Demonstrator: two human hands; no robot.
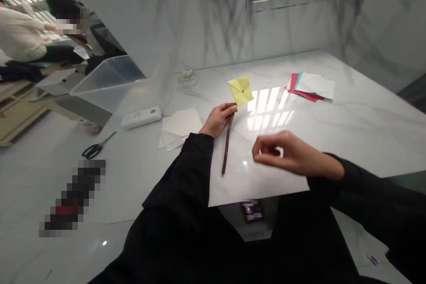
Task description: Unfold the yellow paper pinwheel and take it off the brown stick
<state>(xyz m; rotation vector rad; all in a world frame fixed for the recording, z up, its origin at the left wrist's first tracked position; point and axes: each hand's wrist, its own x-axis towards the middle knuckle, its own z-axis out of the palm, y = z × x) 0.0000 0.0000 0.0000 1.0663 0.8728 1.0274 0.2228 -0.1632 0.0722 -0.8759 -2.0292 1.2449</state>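
Far to the left of our left hand (218, 119) lie scissors (97, 147), and nearer to it a white box (141, 117) and a few white sheets (178, 128), just beside the wrist. Behind those stands a clear bin (115, 80).

Our left hand is clamped on a brown stick (227, 142), thumb and fingers closed round its upper end. The stick slants down from the grip towards us. At its top, just above the fingertips, sits a yellow paper square (241, 90) with a pin at its middle: a pinwheel, we judge, already fastened.

Our right hand (290, 155) hovers to the right of the stick's lower end, clear of it, fingers curled loosely together on nothing we can see; it is blurred.

We take this to be the checking stage, the making done. Next we would need a light flick at the paper's edge, with the stick held steady.

Well beyond the right hand lies a stack of red, blue and white paper (311, 86).
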